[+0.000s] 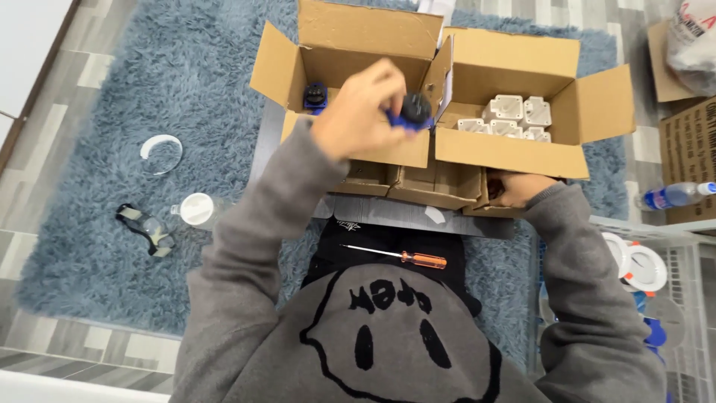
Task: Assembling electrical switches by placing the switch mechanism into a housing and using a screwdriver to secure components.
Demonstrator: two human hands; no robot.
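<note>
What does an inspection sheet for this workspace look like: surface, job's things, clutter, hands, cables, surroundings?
Surface: blue shaggy rug on a tiled floor.
Job's things: blue-and-black part held over the left box; right box holds white parts.
Clutter: screwdriver, goggles, bottle.
Hands: left hand grips the part; right hand rests by the right box.
Cables: nothing seen.
Surroundings: white crate at right.

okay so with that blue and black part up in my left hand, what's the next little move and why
Probably lower the blue and black part in your left hand into the left box. It hangs right over that box, and a matching part already sits inside.
</note>
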